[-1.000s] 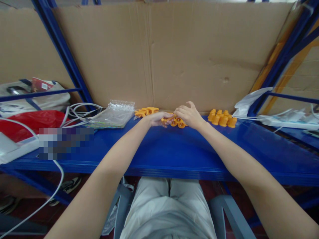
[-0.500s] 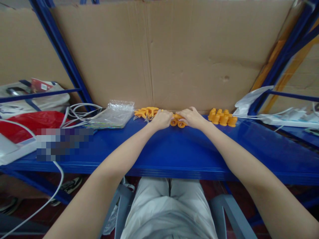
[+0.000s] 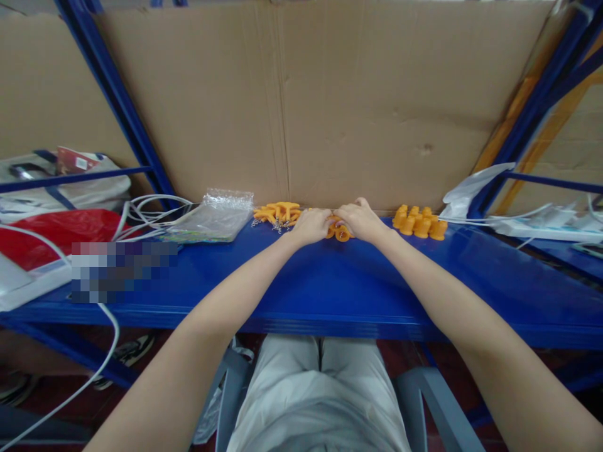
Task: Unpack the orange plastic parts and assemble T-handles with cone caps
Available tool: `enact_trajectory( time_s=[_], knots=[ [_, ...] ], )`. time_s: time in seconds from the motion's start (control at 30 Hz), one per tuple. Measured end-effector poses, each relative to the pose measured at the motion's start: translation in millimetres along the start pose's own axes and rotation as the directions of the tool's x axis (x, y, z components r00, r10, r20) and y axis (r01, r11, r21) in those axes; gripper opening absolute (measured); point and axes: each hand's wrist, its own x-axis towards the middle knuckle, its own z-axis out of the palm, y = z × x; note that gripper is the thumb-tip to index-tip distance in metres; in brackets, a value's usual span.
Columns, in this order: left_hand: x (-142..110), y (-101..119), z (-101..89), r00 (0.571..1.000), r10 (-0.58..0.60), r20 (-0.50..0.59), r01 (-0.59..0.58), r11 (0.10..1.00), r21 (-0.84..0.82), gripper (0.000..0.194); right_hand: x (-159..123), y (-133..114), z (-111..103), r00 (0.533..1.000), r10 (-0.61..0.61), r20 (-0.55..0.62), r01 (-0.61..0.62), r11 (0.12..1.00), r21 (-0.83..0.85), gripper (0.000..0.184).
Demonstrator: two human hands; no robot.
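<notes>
Near the back of the blue table, my left hand [image 3: 311, 226] and my right hand [image 3: 362, 220] close in from either side on orange cup-shaped plastic pieces [image 3: 342, 234]. These lie on their sides, round open ends toward me, with something small and metallic inside one. My fingers curl over their tops and partly hide them. Left of my left hand is a pile of orange T-shaped handles [image 3: 285, 208] with small metal chains. Beyond my right hand, several orange cup-shaped pieces [image 3: 420, 223] stand upright in a block.
Clear plastic bags [image 3: 214, 216] lie on the left, beside white cables [image 3: 141, 210] and a red bag [image 3: 70, 232]. A cardboard panel [image 3: 330, 113] rises behind the blue table [image 3: 343, 289]. Blue frame posts stand at both sides; a white power strip [image 3: 541, 227] is far right.
My left hand has shifted slightly right, closer to my right hand. The orange pieces between them are pressed closer together, and more of the T-shaped handles shows.
</notes>
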Motion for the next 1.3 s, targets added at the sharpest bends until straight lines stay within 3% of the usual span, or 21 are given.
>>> enact_trajectory(
  time_s=[0.2, 0.5, 0.6, 0.73, 0.8, 0.9, 1.13, 1.3],
  knots=[
    [8, -9, 4.0, 0.999, -0.018, 0.032, 0.025, 0.964, -0.266, 0.021, 1, 0, 1, 1.000, -0.005, -0.002, 0.005, 1.000, -0.030, 0.028],
    [15, -20, 2.4, 0.986, 0.006, 0.165, 0.102, 0.765, -0.636, 0.024, 3, -2, 1, 0.999, -0.023, -0.046, 0.021, 0.999, -0.042, 0.030],
    [13, -20, 0.4, 0.985, 0.010, 0.174, 0.091, 0.821, -0.563, 0.023, 5, -5, -2, 1.000, -0.009, -0.017, 0.009, 0.999, -0.041, 0.028],
    [2, -10, -4.5, 0.994, 0.101, 0.046, -0.092, 0.983, -0.159, 0.021, 3, -7, -8, 0.995, 0.051, 0.089, -0.052, 0.999, 0.012, 0.023],
    [-3, -3, -6.2, 0.983, 0.179, 0.030, -0.180, 0.983, 0.023, 0.023, 1, -7, -11, 0.980, 0.105, 0.170, -0.109, 0.994, 0.012, 0.024],
    [-7, 6, -6.8, 0.967, 0.253, 0.019, -0.253, 0.958, 0.131, 0.025, -1, -7, -14, 0.951, 0.197, 0.240, -0.193, 0.980, -0.042, 0.024],
    [-4, 9, -7.3, 0.984, 0.176, -0.012, -0.176, 0.984, 0.041, 0.026, 3, -14, -24, 0.939, 0.248, 0.240, -0.211, 0.963, -0.169, 0.028],
    [3, 6, -6.1, 0.996, 0.089, 0.018, -0.083, 0.968, -0.235, 0.020, 3, -15, -27, 0.942, 0.227, 0.245, -0.183, 0.964, -0.191, 0.030]
  ],
)
